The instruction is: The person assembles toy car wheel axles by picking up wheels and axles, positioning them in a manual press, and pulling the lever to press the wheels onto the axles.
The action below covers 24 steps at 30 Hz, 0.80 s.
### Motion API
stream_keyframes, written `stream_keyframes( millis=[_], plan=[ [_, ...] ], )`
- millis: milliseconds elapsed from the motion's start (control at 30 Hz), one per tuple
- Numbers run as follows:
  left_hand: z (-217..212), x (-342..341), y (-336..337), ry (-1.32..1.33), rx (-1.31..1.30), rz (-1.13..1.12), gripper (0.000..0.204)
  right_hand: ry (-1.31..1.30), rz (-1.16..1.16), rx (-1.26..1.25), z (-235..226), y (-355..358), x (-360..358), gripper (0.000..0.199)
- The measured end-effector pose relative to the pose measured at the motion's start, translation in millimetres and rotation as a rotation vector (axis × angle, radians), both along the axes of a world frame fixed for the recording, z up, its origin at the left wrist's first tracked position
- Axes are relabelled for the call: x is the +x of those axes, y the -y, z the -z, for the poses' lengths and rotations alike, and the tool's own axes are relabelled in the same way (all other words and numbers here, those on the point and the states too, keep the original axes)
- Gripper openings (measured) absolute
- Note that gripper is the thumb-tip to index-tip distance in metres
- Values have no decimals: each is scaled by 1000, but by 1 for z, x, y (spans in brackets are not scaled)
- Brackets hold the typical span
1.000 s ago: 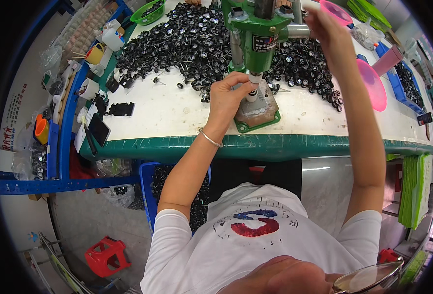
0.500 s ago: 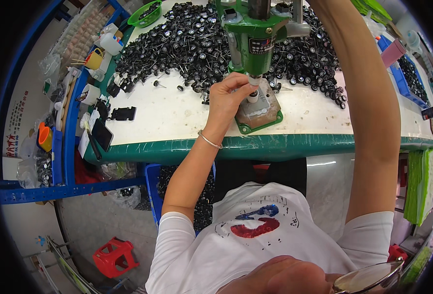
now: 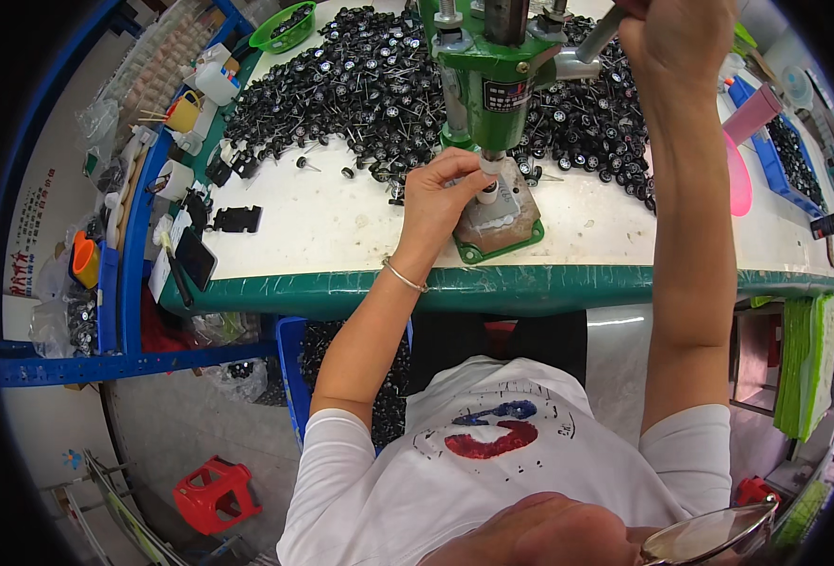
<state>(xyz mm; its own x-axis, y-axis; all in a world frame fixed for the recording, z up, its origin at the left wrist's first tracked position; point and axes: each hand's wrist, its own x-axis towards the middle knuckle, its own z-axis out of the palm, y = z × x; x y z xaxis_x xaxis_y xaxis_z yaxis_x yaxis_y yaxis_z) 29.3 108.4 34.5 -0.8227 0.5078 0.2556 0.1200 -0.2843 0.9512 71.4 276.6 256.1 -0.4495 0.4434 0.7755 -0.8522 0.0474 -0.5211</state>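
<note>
A green hand press (image 3: 503, 104) stands on the table, its ram above a small white fixture (image 3: 488, 195) on the metal base (image 3: 502, 223). My left hand (image 3: 443, 191) is at the fixture, thumb and forefinger pinched on a small black wheel (image 3: 490, 186) just under the ram. Fingertips cover most of that wheel. At the upper right my right hand (image 3: 678, 42) is closed round the end of the press lever (image 3: 602, 38), whose grip is partly cut off by the upper edge. Behind the press lies a heap of black wheels on thin axles (image 3: 360, 90).
A green basket (image 3: 283, 28) of wheels stands at the far left. Black plastic parts (image 3: 238, 219) and a phone (image 3: 196, 259) lie near the left edge. On the right are a blue tray (image 3: 784, 160) and a pink sheet (image 3: 737, 179). A blue crate (image 3: 291, 377) stands below.
My right hand has come down into view, with the lever swung outward to the right. My left hand keeps its pinch under the ram, almost unmoved.
</note>
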Motion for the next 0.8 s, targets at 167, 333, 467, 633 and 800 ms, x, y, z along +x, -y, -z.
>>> stream_keyframes(
  millis=[167, 333, 467, 633, 800],
  plan=[
    [-4, 5, -5, -44, -19, -16, 10, -222, 23, 143, 21, -18, 20, 36],
    [1, 10, -3, 127, -11, -3, 18, 20, 70, -127, 12, 4, 15, 39],
    [-2, 13, -2, 2, 3, -90, 31, 155, 55, -52, 0, 1, -8, 32],
    [2, 6, -6, 117, 166, -101, 26, 408, -1393, -454, 6, -55, -71, 20],
    [-5, -6, 40, 378, 472, -140, 19, 592, 38, -116, 27, -29, -45, 28]
  ],
)
